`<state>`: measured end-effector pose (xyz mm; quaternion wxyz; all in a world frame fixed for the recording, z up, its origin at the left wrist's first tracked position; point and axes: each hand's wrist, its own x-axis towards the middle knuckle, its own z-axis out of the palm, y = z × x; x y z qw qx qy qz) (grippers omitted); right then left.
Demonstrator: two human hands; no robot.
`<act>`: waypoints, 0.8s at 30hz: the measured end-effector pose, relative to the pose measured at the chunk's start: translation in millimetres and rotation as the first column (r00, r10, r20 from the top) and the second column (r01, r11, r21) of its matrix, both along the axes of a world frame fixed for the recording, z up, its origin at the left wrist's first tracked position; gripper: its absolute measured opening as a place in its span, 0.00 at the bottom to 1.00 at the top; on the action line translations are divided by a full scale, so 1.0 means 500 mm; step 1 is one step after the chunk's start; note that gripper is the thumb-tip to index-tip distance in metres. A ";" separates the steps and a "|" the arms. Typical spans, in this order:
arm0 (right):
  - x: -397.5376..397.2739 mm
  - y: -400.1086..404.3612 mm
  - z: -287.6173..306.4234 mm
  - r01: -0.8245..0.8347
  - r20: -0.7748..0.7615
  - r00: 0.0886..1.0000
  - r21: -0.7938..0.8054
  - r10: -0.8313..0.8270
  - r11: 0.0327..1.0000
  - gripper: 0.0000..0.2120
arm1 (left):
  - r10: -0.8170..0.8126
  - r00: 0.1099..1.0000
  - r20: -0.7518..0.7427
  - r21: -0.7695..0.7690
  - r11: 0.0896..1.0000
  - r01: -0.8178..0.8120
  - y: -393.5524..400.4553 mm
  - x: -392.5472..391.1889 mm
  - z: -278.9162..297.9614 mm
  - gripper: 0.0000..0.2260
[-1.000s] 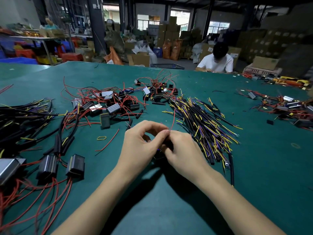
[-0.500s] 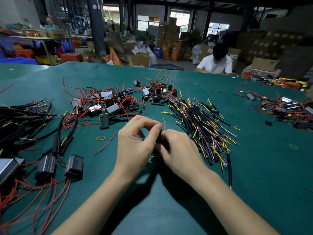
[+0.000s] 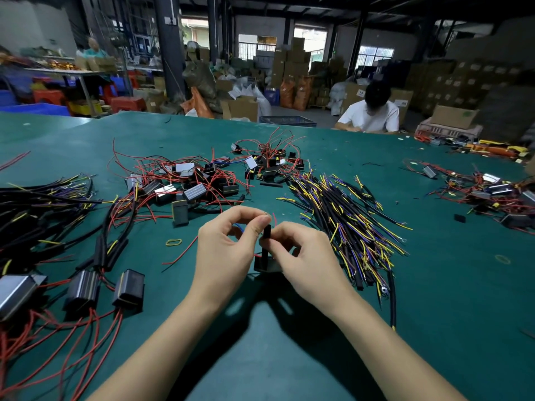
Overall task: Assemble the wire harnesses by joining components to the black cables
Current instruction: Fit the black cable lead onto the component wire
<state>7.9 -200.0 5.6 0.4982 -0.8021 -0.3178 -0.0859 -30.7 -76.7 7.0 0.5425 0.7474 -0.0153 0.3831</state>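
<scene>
My left hand and my right hand meet above the green table. Between them stands a short black cable end, upright, pinched by my right fingers and touched at its tip by my left thumb and forefinger, which also hold thin wires. A small black box component with a red wire hangs below the cable, half hidden by my right hand. A pile of black cables with yellow and purple wire ends lies just right of my hands.
A heap of box components with red wires lies beyond my hands; finished harnesses spread at the left. A yellow rubber band lies left of my left hand. More parts sit far right; a person in a white shirt sits at the table's far edge.
My hands have risen slightly and opened apart, so the black cable end and the box component below it now show between them. My left fingers have shifted up to the cable's tip.
</scene>
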 end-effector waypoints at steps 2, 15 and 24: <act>0.002 0.001 -0.004 -0.005 -0.017 1.000 -0.017 0.005 1.000 0.06 | 0.011 1.000 0.005 -0.008 1.000 -0.011 0.002 0.002 -0.001 0.12; 0.018 0.015 -0.009 0.013 -0.011 1.000 -0.085 -0.014 0.996 0.05 | 0.019 0.999 0.026 -0.089 0.996 -0.016 0.008 0.012 -0.005 0.11; 0.008 0.016 0.004 -0.014 -0.090 0.995 0.214 0.034 0.977 0.02 | -0.099 0.995 -0.031 -0.173 0.981 0.092 0.019 0.015 0.000 0.05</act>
